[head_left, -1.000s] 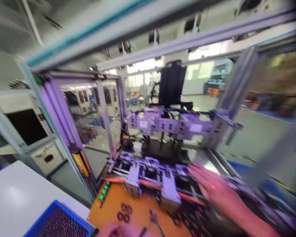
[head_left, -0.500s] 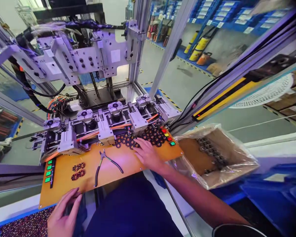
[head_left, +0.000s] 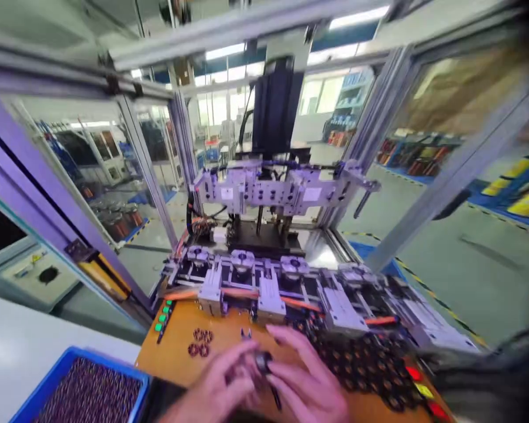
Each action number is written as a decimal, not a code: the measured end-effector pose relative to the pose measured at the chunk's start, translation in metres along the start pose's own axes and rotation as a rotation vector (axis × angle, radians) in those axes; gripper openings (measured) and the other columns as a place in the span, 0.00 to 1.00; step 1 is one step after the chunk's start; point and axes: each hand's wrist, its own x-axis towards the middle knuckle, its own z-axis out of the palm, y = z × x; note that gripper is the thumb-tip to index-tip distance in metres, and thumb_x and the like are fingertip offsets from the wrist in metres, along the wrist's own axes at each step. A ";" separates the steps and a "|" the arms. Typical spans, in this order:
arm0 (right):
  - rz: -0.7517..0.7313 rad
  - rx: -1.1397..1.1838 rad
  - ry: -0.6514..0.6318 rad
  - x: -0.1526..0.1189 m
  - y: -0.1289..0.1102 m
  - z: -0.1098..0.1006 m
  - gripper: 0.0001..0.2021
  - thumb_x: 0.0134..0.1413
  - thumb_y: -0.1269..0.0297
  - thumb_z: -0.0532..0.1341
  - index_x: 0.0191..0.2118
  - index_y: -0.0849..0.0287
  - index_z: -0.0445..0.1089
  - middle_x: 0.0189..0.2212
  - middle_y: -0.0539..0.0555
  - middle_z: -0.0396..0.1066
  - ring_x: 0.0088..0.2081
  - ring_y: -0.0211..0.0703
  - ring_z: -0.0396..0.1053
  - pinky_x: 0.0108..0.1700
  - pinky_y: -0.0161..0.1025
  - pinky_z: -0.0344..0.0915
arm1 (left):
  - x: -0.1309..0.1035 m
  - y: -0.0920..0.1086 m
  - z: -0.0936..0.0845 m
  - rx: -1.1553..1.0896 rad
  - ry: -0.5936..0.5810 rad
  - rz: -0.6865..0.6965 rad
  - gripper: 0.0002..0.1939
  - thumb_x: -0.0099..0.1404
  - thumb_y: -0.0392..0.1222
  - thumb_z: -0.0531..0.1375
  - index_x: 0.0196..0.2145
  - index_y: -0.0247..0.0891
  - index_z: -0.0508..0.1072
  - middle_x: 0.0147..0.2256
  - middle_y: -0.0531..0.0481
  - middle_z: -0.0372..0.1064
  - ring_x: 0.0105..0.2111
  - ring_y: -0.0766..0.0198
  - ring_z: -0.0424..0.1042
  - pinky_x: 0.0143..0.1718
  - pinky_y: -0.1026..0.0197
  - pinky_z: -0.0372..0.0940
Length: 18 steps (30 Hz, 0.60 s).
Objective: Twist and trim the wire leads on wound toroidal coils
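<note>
A person's two bare hands meet above an orange worktop (head_left: 176, 352) at the front of a metal-framed machine, a small dark part (head_left: 263, 361) between their fingertips. The right hand (head_left: 308, 376) is half closed, its thumb and fingers bent toward the part and pinching it; the left hand (head_left: 229, 379) curls in from the other side, fingers partly folded and blurred — whether it also grips the piece cannot be told. Pliers (head_left: 275, 397) lie under the hands, mostly hidden, their tips and one dark handle showing. To the left, four small rings (head_left: 200, 342) sit in a loose square near a row of green buttons (head_left: 162, 317). To the right, dark rings (head_left: 357, 361) crowd the worktop as far as red and yellow buttons (head_left: 423, 389). Behind the hands runs a line of round metal fixtures (head_left: 242, 259), with a drilled metal plate (head_left: 268, 194) above. At lower left, a blue bin (head_left: 144, 385) on a white table (head_left: 13, 341) holds a mass of small dark pieces (head_left: 92, 388).
</note>
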 end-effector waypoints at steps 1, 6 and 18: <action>0.027 0.092 0.010 0.016 -0.013 0.005 0.10 0.60 0.75 0.60 0.42 0.54 0.75 0.55 0.59 0.68 0.55 0.48 0.70 0.55 0.44 0.72 | -0.002 0.014 -0.002 -0.015 0.082 0.064 0.29 0.66 0.58 0.59 0.55 0.33 0.74 0.27 0.45 0.78 0.24 0.64 0.76 0.25 0.65 0.72; 0.155 0.463 -0.013 0.057 -0.032 0.029 0.09 0.59 0.73 0.63 0.42 0.52 0.75 0.55 0.59 0.69 0.55 0.49 0.70 0.56 0.49 0.70 | -0.006 0.041 -0.024 -0.003 0.319 0.150 0.17 0.65 0.48 0.63 0.48 0.36 0.78 0.32 0.47 0.79 0.27 0.67 0.76 0.29 0.67 0.72; 0.384 0.731 -0.176 0.054 -0.032 0.040 0.06 0.62 0.67 0.62 0.40 0.55 0.77 0.53 0.59 0.73 0.53 0.46 0.73 0.54 0.45 0.71 | -0.030 0.019 -0.028 0.328 0.434 0.437 0.32 0.61 0.25 0.63 0.59 0.49 0.70 0.52 0.46 0.75 0.48 0.59 0.76 0.47 0.59 0.74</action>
